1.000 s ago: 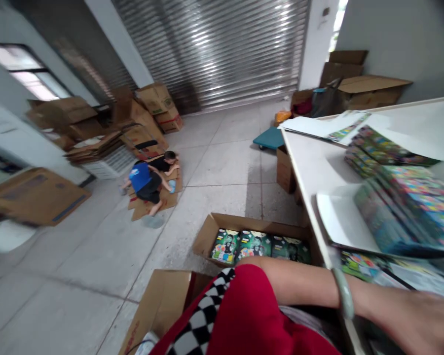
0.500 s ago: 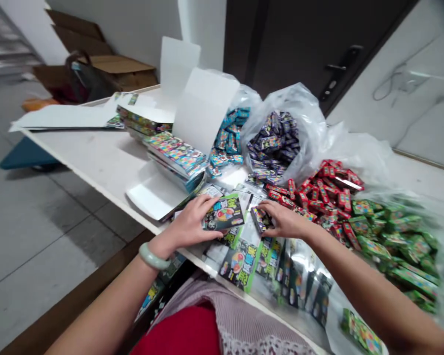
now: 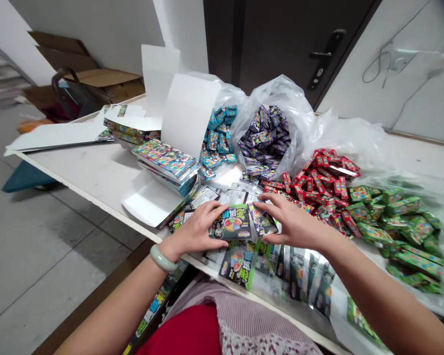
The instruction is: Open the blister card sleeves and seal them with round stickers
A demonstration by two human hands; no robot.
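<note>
My left hand (image 3: 196,229), with a pale green bangle on its wrist, grips the left edge of a green and black printed pouch (image 3: 232,228) at the near edge of the white table (image 3: 96,172). My right hand (image 3: 294,222) pinches a small purple candy packet (image 3: 262,223) at the pouch's right end. Under and beside the pouch lie several more flat printed pouches (image 3: 240,261). Just beyond my right hand sits a heap of red candy packets (image 3: 323,180).
Clear bags hold blue packets (image 3: 218,140) and purple packets (image 3: 264,140); green packets (image 3: 399,222) spread at the right. A stack of colourful flat boxes (image 3: 166,165) and white card sheets (image 3: 185,116) stand at the left. Cardboard boxes (image 3: 96,79) sit beyond the table.
My view swung from the floor and boxes to the table. Both hands have come together on the pouch, with the right hand bringing the purple packet to its end.
</note>
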